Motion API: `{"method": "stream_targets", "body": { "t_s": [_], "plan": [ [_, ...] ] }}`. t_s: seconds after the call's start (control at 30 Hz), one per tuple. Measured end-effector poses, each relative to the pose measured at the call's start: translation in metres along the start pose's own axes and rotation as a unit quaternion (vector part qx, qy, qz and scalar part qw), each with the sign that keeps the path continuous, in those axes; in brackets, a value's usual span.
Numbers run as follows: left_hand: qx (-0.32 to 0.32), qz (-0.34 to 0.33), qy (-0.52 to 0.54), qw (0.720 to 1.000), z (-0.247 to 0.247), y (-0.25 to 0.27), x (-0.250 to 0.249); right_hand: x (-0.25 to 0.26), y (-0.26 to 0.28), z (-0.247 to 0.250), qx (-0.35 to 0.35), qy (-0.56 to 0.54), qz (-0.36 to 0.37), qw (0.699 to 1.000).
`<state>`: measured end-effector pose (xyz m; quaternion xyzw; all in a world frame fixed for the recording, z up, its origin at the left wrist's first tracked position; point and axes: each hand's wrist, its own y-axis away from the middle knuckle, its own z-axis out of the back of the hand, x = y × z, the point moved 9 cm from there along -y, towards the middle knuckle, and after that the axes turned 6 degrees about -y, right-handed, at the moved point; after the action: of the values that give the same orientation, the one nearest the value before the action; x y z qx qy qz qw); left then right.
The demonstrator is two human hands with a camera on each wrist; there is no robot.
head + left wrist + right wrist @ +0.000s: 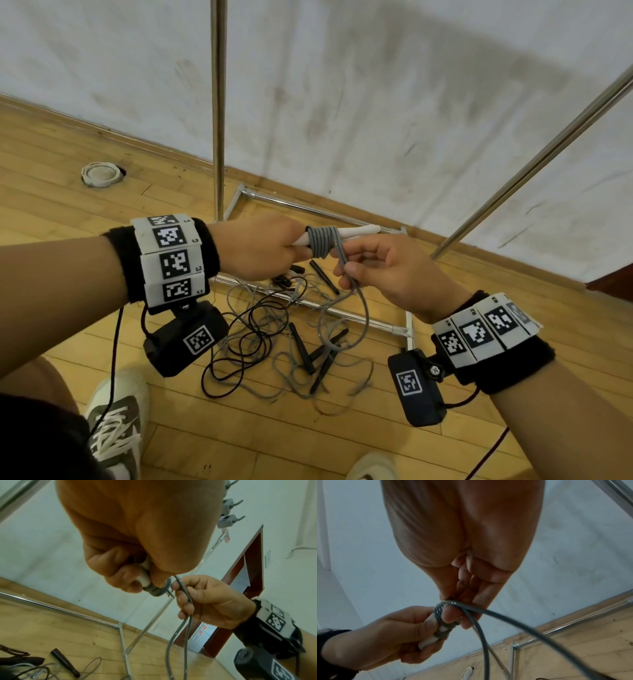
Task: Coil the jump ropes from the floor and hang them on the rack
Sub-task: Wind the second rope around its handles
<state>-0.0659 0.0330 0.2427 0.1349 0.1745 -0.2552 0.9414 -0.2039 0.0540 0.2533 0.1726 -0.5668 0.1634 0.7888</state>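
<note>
The rack point(218, 102) stands just beyond your hands, its rail point(534, 164) up to the right of your grip — close enough, I'd judge, that hanging takes one short reach. Below your grip the tangle of ropes point(274, 346) waits on the floor point(68, 192), black handles mixed in. Now the rope in hand: your left hand point(260, 248) is closed around the white handles point(356, 231), held level so the turns stack side by side. The grey coil point(322, 240) sits tight against your left fingers. Your right hand point(387, 270) pinches the grey cord point(363, 308) just under the coil — fingers curled, doubled strand trailing down to the pile.
</note>
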Motion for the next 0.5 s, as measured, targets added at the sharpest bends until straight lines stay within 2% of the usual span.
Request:
{"method": "stream_targets", "body": {
  "t_s": [0.2, 0.3, 0.5],
  "plan": [
    [-0.026, -0.023, 0.072, 0.997, 0.011, 0.005, -0.009, -0.016, 0.003, -0.009, -0.007, 0.014, -0.016, 1.0],
    [-0.013, -0.041, 0.095, 0.995, 0.012, 0.009, -0.013, -0.023, 0.004, -0.01, -0.012, 0.044, -0.009, 0.999],
    [0.02, -0.062, 0.103, 0.993, 0.01, 0.019, -0.02, -0.027, 0.002, -0.011, 0.031, 0.068, 0.035, 0.997]
  ]
}}
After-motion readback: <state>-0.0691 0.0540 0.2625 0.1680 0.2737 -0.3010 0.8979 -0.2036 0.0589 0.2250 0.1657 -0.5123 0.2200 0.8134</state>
